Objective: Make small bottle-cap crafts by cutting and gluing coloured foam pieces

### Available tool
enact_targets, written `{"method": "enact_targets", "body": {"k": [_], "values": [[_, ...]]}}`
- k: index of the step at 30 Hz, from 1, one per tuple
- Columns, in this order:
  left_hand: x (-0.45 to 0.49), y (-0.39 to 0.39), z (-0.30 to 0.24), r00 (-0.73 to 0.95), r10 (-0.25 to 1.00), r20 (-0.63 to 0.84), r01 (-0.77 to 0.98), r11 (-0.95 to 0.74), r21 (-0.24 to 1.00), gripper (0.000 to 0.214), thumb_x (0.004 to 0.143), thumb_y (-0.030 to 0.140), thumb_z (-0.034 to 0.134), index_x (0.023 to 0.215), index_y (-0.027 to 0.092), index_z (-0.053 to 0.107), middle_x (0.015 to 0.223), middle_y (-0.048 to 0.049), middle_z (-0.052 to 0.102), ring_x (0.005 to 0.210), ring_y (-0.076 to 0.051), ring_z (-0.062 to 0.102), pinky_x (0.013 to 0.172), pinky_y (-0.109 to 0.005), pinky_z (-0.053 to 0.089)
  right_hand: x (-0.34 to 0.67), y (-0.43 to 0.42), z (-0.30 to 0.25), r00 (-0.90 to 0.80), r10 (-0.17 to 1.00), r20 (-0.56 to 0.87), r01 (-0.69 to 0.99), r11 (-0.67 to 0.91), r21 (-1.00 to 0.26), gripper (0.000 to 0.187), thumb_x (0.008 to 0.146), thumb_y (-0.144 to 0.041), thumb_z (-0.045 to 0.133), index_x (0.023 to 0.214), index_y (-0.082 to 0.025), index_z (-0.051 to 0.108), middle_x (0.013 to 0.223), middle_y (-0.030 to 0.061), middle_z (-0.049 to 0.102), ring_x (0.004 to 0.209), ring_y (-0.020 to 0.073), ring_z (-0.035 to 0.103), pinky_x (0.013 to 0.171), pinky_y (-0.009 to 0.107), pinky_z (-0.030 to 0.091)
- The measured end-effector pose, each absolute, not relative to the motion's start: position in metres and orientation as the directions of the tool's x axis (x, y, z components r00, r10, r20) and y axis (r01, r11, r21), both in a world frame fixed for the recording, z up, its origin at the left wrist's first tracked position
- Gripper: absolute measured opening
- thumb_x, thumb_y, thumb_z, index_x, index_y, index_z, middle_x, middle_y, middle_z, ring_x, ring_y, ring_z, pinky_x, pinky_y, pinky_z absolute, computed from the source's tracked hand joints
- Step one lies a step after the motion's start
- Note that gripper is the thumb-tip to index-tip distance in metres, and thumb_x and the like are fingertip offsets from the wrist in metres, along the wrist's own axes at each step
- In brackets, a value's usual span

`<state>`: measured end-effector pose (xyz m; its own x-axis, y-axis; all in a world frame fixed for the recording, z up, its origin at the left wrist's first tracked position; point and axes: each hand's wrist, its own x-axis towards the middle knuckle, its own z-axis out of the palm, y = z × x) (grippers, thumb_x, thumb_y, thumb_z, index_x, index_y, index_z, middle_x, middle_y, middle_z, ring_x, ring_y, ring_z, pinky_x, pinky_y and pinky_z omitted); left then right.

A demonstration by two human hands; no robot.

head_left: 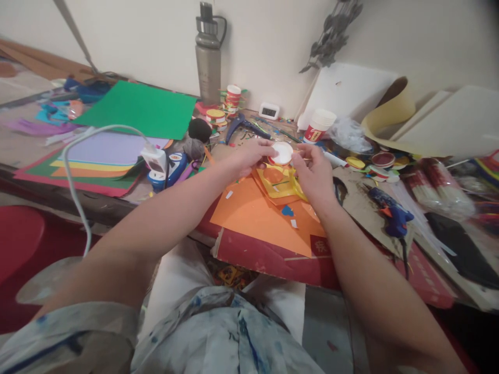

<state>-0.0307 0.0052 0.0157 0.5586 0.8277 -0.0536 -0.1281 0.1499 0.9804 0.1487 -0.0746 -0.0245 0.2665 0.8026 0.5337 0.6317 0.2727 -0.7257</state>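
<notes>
A short round piece, like a cut-down paper cup [282, 152], has a white inside and a red-orange edge. My left hand [254, 157] is closed on its left side, thumb and fingers pinching the rim. At the opposite edge, my right hand [313, 174] is closed too, its fingertips pressed against the piece; part of their grip is hidden. Under the hands lie yellow paper scraps [278, 188] and a large orange sheet [253, 213]. A yellow loop [297, 186] shows just below my right hand. A blue paper scrap [287, 211] rests on the orange sheet.
A blue glue gun [395, 215] lies on the right beside black scissor handles [340, 190]. Paper cups [322, 124], a small timer [268, 111] and a tall bottle [209, 62] stand at the back. Coloured sheets [136, 111] and a power strip [166, 174] are on the left.
</notes>
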Motion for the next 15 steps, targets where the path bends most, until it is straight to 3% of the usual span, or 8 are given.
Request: {"method": "enact_targets", "body": {"k": [5, 9, 12, 15], "values": [[-0.0305, 0.0, 0.017, 0.589, 0.808, -0.014, -0.077, 0.074, 0.994, 0.01, 0.081, 0.002, 0.07, 0.078, 0.011, 0.074, 0.069, 0.0, 0.066, 0.051, -0.004, 0.053, 0.046, -0.019, 0.037, 0.1448, -0.0793, -0.0252, 0.182, 0.818, 0.545, 0.645, 0.319, -0.694, 0.072, 0.083, -0.059, 0.084, 0.144, -0.029, 0.062, 0.135, 0.0136, 0.064, 0.095, 0.0239, 0.068, 0.08, 0.044, 0.063], [-0.0312, 0.0001, 0.0158, 0.63, 0.776, -0.006, -0.083, 0.075, 0.994, 0.007, 0.082, 0.01, 0.08, 0.081, 0.013, 0.074, 0.07, 0.0008, 0.067, 0.05, -0.004, 0.053, 0.047, -0.019, 0.039, 0.1463, -0.0814, -0.0232, 0.157, 0.828, 0.539, 0.675, 0.308, -0.67, 0.059, 0.082, -0.051, 0.086, 0.133, -0.028, 0.07, 0.133, 0.013, 0.065, 0.094, 0.024, 0.067, 0.081, 0.045, 0.063], [-0.0302, -0.002, 0.0163, 0.663, 0.749, -0.008, -0.162, 0.154, 0.975, 0.02, 0.087, 0.029, 0.086, 0.086, 0.014, 0.074, 0.075, -0.0019, 0.071, 0.055, -0.006, 0.058, 0.051, -0.019, 0.044, 0.1475, -0.0815, -0.0219, 0.156, 0.83, 0.536, 0.679, 0.303, -0.668, 0.048, 0.085, -0.048, 0.082, 0.128, -0.028, 0.073, 0.124, 0.0104, 0.069, 0.094, 0.0232, 0.067, 0.085, 0.046, 0.062], [-0.0287, -0.0052, 0.0186, 0.681, 0.731, -0.048, -0.201, 0.249, 0.947, 0.036, 0.095, 0.048, 0.08, 0.089, 0.014, 0.071, 0.076, -0.0048, 0.073, 0.056, -0.008, 0.061, 0.05, -0.02, 0.044, 0.1477, -0.082, -0.0206, 0.17, 0.823, 0.543, 0.685, 0.297, -0.665, 0.043, 0.088, -0.047, 0.078, 0.126, -0.027, 0.074, 0.119, 0.0093, 0.073, 0.094, 0.0232, 0.067, 0.089, 0.046, 0.061]]}}
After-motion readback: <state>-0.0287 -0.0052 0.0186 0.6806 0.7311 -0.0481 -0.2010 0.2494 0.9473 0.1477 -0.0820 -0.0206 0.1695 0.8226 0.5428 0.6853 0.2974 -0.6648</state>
